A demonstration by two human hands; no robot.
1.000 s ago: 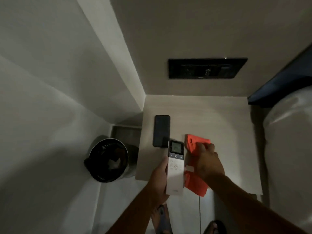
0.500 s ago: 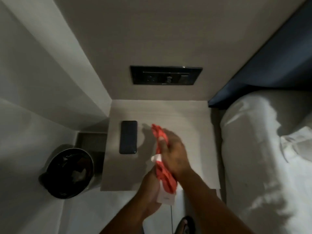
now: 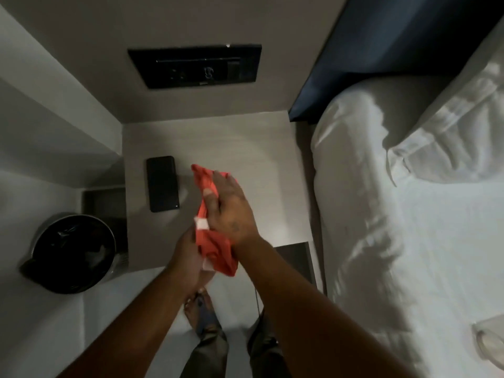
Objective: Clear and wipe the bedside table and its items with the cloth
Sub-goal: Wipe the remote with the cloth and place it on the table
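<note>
An orange cloth is wrapped over a white remote, of which only small white patches show. My left hand grips the remote from below, above the front edge of the pale bedside table. My right hand presses the cloth down along the remote. A black phone lies flat on the table's left side, apart from both hands.
A black bin stands on the floor left of the table. A dark socket panel is set in the wall behind it. The bed with white bedding borders the table on the right. My feet are below.
The cloth, beside the bare remote a second ago, now covers it. My right hand has slid along the remote with the cloth. The view has shifted right, showing more bed.
</note>
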